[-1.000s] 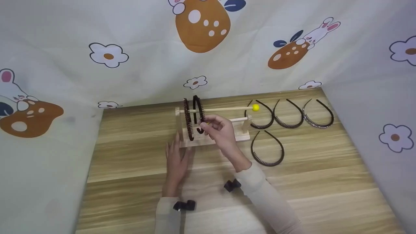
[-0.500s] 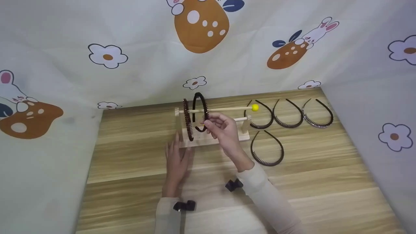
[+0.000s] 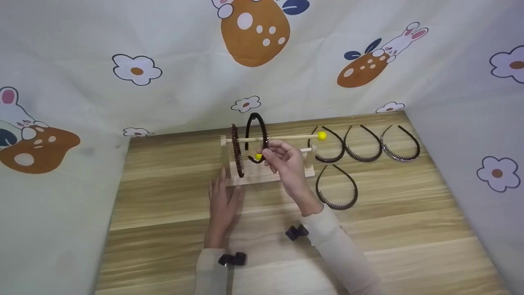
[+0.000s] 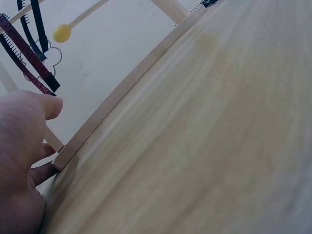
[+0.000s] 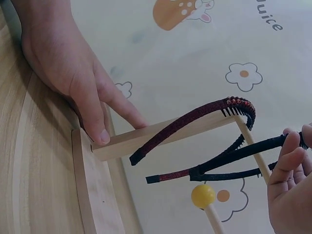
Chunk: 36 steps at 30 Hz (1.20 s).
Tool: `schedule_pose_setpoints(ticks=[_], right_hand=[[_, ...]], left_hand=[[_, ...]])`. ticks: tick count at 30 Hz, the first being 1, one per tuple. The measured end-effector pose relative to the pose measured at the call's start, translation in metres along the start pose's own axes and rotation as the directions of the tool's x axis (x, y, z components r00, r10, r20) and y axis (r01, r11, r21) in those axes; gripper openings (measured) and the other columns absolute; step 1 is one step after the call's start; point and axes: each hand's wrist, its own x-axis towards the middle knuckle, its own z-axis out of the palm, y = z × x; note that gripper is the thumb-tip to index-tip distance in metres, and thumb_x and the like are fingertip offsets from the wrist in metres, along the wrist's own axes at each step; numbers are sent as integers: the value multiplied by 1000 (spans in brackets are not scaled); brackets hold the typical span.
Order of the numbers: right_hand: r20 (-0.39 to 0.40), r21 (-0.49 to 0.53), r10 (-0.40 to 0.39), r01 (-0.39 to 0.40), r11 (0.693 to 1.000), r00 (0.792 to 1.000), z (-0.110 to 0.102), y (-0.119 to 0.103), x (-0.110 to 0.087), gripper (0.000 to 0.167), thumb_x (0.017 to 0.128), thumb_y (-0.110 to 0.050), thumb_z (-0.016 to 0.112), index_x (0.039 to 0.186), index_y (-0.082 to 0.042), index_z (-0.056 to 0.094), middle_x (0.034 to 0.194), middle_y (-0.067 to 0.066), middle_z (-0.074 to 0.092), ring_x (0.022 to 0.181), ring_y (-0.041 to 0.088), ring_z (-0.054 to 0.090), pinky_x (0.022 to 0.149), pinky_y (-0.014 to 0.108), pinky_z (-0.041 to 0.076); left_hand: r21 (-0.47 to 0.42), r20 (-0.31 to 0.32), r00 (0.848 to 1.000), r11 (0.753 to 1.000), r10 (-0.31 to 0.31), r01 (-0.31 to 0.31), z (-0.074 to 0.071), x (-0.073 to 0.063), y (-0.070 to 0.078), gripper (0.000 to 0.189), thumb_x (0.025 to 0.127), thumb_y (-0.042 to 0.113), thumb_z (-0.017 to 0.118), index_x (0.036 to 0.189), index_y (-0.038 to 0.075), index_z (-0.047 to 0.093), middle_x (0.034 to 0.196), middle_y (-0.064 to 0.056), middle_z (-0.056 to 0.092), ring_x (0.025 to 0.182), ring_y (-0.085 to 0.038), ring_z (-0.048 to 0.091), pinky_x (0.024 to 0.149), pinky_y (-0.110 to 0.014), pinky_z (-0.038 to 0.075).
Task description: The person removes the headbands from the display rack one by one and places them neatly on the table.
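Observation:
My right hand [image 3: 288, 164] pinches a black toothed headband [image 3: 255, 115] between thumb and fingers. The headband stands upright around the upper rod of a wooden rack [image 3: 262, 178], its lower end close to a yellow ball [image 3: 258, 156] on the lower rod. Further left, a dark red headband [image 3: 236, 150] with beads [image 5: 238, 102] hangs on the upper rod near the post. At the rack's left end, my left hand [image 3: 222, 204] touches the post and base with fairly straight fingers. In the right wrist view its thumb [image 5: 100, 134] lies at the foot of the post [image 5: 117, 146].
A second yellow ball [image 3: 322, 135] caps the upper rod's right end. Right of the rack, three headbands lie in a row, the last silvery [image 3: 393, 155], with another black headband [image 3: 342, 206] in front of them. A printed cloth [image 3: 184, 90] surrounds the wooden tabletop [image 3: 163, 229].
My right hand has moved a little right and up along the rod with the black headband, uncovering the lower rod's yellow ball. The left hand and dark red headband stay put.

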Motion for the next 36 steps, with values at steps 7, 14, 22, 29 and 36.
schedule_pose_setpoints(ticks=[7, 14, 22, 29, 36], right_hand=[[-9, 12, -30, 30, 999, 1000, -3, -5, -1, 13, 100, 1, 72, 112, -3, 74, 100, 8, 82, 70, 12, 64, 54, 16, 45], [-10, 19, -61, 61, 998, 998, -7, -10, 0, 12, 99, -1, 73, 110, -6, 75, 99, 4, 82, 70, 14, 63, 53, 16, 44], [-24, 24, -78, 78, 997, 997, -13, -13, 0, 12, 100, 1, 71, 109, -6, 75, 99, 5, 82, 70, 11, 63, 53, 16, 43], [-32, 19, -112, 112, 993, 993, -18, -15, 0, 13, 99, 0, 70, 108, -9, 75, 98, 3, 82, 69, 9, 63, 53, 16, 43], [-47, -12, -118, 118, 993, 992, -25, -17, 0, 14, 100, -3, 70, 110, -10, 76, 98, 2, 81, 70, 10, 62, 53, 16, 44]], left_hand=[[6, 1, 1000, 1000, -5, 5, 0, 1, 1, 77, 114, 30, 63, 176, 6, 25, 180, -20, 31, 167, -56, 12, 137, -63, -5], [9, 12, 999, 999, -38, 38, -1, 1, 1, 79, 114, 32, 63, 178, 9, 23, 181, -18, 28, 168, -53, 8, 137, -62, -6], [4, 9, 999, 1000, -31, 31, -1, 0, 2, 78, 113, 31, 64, 177, 7, 25, 180, -19, 30, 167, -57, 6, 137, -64, -6], [6, 6, 1000, 1000, -12, 12, -2, 1, 1, 77, 113, 29, 63, 176, 6, 25, 179, -22, 32, 167, -54, 13, 137, -63, -6], [13, 4, 1000, 1000, 2, -2, -1, 3, 0, 77, 113, 28, 63, 176, 3, 26, 179, -23, 32, 166, -55, 17, 137, -63, -5]])
